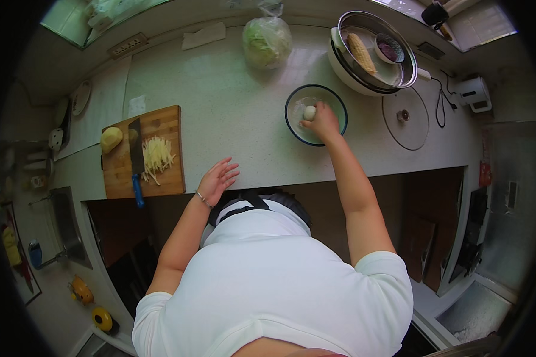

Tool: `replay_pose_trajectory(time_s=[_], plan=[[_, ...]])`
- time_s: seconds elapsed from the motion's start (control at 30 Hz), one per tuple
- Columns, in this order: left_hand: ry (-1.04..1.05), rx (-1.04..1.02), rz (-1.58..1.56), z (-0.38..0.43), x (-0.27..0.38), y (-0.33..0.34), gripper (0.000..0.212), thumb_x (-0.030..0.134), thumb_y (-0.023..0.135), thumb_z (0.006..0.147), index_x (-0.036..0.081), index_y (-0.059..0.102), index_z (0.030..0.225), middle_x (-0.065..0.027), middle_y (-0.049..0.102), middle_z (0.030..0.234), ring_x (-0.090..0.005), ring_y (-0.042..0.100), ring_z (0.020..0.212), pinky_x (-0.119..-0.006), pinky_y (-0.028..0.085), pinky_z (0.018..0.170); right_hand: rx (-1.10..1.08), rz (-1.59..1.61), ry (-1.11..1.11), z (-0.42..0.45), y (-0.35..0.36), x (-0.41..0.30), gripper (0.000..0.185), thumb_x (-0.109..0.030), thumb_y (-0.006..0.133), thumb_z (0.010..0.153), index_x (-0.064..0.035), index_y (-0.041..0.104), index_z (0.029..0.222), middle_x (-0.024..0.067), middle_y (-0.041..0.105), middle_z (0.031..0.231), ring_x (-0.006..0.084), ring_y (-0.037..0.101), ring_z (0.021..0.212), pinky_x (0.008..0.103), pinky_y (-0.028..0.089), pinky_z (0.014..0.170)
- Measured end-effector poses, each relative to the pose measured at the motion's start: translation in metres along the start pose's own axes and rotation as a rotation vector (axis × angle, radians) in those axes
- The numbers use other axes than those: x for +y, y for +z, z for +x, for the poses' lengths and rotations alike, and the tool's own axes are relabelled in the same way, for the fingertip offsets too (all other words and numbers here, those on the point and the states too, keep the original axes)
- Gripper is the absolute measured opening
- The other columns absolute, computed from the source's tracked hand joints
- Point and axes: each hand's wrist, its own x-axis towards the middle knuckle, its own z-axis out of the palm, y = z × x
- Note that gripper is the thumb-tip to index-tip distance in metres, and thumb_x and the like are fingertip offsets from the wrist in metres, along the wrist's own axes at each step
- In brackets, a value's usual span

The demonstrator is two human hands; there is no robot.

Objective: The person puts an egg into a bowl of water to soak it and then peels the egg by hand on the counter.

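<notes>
My right hand (pixel 324 120) reaches into a glass bowl (pixel 291 131) with a dark blue rim, its fingers around a small white ball (pixel 309 113) that looks like dough or an egg. Whether the fingers grip it or only touch it is hard to tell. My left hand (pixel 217 180), with a bracelet at the wrist, hovers near the counter's front edge, empty and fingers apart. To its left lies a wooden cutting board (pixel 120 178) with a peeled potato (pixel 111 139), a cleaver (pixel 136 149) with a blue handle (pixel 137 191), and a pile of pale shredded strips (pixel 157 156).
A bagged cabbage (pixel 267 42) stands at the back. At the back right, a metal pot (pixel 411 67) holds a corn cob (pixel 362 53) and a small patterned bowl (pixel 397 42). A glass lid (pixel 415 134) and a white electric appliance (pixel 475 93) with a cord are at the right.
</notes>
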Motion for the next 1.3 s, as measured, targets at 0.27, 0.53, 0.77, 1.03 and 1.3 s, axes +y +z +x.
replay_pose_trajectory(time_s=[0.27, 0.53, 0.77, 1.03, 1.3], plan=[[0.018, 0.012, 0.0, -0.002, 0.004, -0.005, 0.044, 0.025, 0.045, 0.091, 0.007, 0.037, 0.131, -0.0118, 0.05, 0.123, -0.02, 0.052, 0.107, -0.031, 0.04, 0.089, -0.113, 0.428, -0.024, 0.006, 0.0, 0.013, 0.048, -0.025, 0.073, 0.066, -0.0026, 0.057, 0.106, 0.017, 0.059, 0.1, 0.0281, 0.059, 0.092, 0.0352, 0.046, 0.079], [0.024, 0.002, -0.02, -0.001, 0.003, -0.005, 0.044, 0.024, 0.043, 0.092, 0.006, 0.036, 0.131, -0.0117, 0.051, 0.122, -0.0195, 0.052, 0.107, -0.031, 0.04, 0.087, -0.165, 0.437, 0.05, 0.01, 0.003, 0.032, 0.049, -0.03, 0.069, 0.074, 0.0001, 0.054, 0.11, 0.0177, 0.058, 0.103, 0.0291, 0.057, 0.095, 0.0342, 0.045, 0.082], [0.017, 0.015, -0.006, -0.002, 0.004, -0.004, 0.044, 0.024, 0.043, 0.092, 0.006, 0.036, 0.131, -0.0118, 0.051, 0.121, -0.0195, 0.052, 0.106, -0.03, 0.041, 0.087, 0.099, 0.163, -0.102, 0.004, 0.004, 0.031, 0.051, -0.028, 0.073, 0.067, -0.0053, 0.055, 0.109, 0.0148, 0.051, 0.107, 0.0327, 0.052, 0.098, 0.0392, 0.044, 0.084], [0.016, 0.004, -0.005, -0.002, 0.003, 0.0, 0.043, 0.025, 0.045, 0.091, 0.007, 0.038, 0.13, -0.0113, 0.051, 0.121, -0.0195, 0.053, 0.106, -0.031, 0.042, 0.087, 0.094, 0.015, -0.03, 0.002, 0.006, 0.014, 0.048, -0.02, 0.075, 0.062, -0.006, 0.055, 0.104, 0.0138, 0.054, 0.099, 0.0326, 0.054, 0.093, 0.0406, 0.045, 0.078], [0.019, 0.025, 0.012, -0.006, 0.0, -0.003, 0.044, 0.025, 0.044, 0.091, 0.006, 0.037, 0.13, -0.0114, 0.052, 0.121, -0.0195, 0.053, 0.105, -0.03, 0.042, 0.087, -0.163, 0.593, 0.114, 0.01, -0.002, 0.017, 0.055, -0.026, 0.069, 0.071, -0.0027, 0.047, 0.116, 0.0198, 0.059, 0.104, 0.0343, 0.058, 0.095, 0.0371, 0.044, 0.083]])
